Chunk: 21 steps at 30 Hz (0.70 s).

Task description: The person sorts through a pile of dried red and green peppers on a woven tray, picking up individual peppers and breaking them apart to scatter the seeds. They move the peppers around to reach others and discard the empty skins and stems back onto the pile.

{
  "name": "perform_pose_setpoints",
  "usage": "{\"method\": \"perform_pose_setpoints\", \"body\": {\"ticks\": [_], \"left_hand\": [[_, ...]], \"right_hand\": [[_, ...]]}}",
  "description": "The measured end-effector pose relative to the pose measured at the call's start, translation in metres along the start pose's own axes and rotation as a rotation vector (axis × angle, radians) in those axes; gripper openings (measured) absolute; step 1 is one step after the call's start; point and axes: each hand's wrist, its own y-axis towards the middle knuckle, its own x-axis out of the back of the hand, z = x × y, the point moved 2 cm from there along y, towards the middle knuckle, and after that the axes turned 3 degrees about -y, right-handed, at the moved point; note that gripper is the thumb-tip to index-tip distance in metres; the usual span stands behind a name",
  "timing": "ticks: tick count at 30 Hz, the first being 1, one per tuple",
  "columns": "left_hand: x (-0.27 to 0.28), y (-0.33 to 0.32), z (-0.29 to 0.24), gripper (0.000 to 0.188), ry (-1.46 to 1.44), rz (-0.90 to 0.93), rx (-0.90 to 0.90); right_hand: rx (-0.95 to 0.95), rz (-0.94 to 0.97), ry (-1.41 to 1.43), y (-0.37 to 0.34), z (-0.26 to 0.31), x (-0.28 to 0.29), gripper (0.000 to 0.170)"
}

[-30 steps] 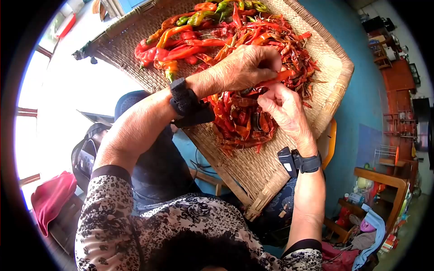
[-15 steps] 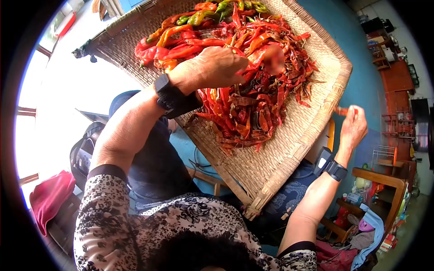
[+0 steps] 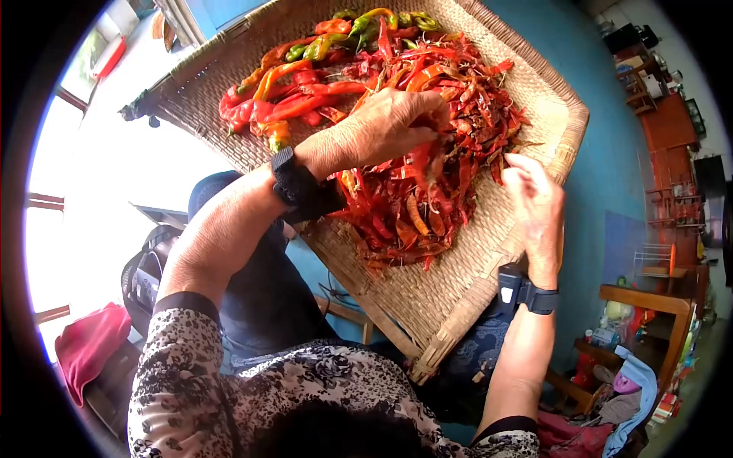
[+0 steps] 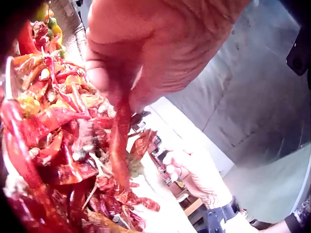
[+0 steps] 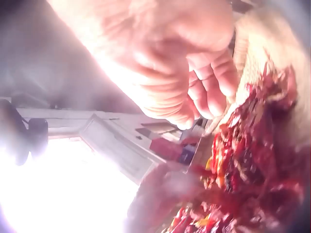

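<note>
A heap of dried red peppers [image 3: 412, 206] lies on a woven tray [image 3: 458, 282], with glossier red peppers [image 3: 305, 98] and green ones [image 3: 324, 47] towards its far side. The left hand [image 3: 382, 130] is over the heap; in the left wrist view that hand [image 4: 160, 48] pinches a red pepper [image 4: 120, 145] that hangs from its fingertips. Over the tray's right edge is the right hand [image 3: 538, 206], its fingers loosely bent. The right wrist view shows this hand [image 5: 165, 63] with relaxed fingers and nothing between them.
The tray lies over the person's legs [image 3: 267, 298]. A blue wall [image 3: 603, 168] runs along the right. At lower right stands a wooden chair [image 3: 649, 301] with cloths [image 3: 630, 389]; a pink cloth [image 3: 92, 347] hangs at lower left.
After going out past the tray's right edge with a small reddish piece, the right hand has come back over that edge without it. The left hand has shifted slightly right over the heap.
</note>
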Motion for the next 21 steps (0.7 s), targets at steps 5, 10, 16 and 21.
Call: {"method": "perform_pose_setpoints", "body": {"ticks": [5, 10, 16, 21], "left_hand": [[-0.006, 0.004, -0.004, 0.023, -0.200, -0.071, -0.089], [-0.008, -0.002, -0.005, 0.027, -0.034, -0.066, -0.107], [-0.002, -0.005, -0.008, 0.024, -0.031, -0.151, -0.023], [-0.003, -0.004, -0.012, 0.021, -0.209, -0.192, -0.076]], "right_hand": [[0.058, 0.222, 0.003, 0.005, 0.027, -0.041, 0.037], [-0.009, 0.263, -0.057, 0.007, 0.029, -0.051, 0.028], [-0.055, 0.213, -0.117, 0.004, 0.017, -0.048, 0.020], [-0.012, 0.233, -0.005, 0.002, 0.020, -0.054, 0.014]]}}
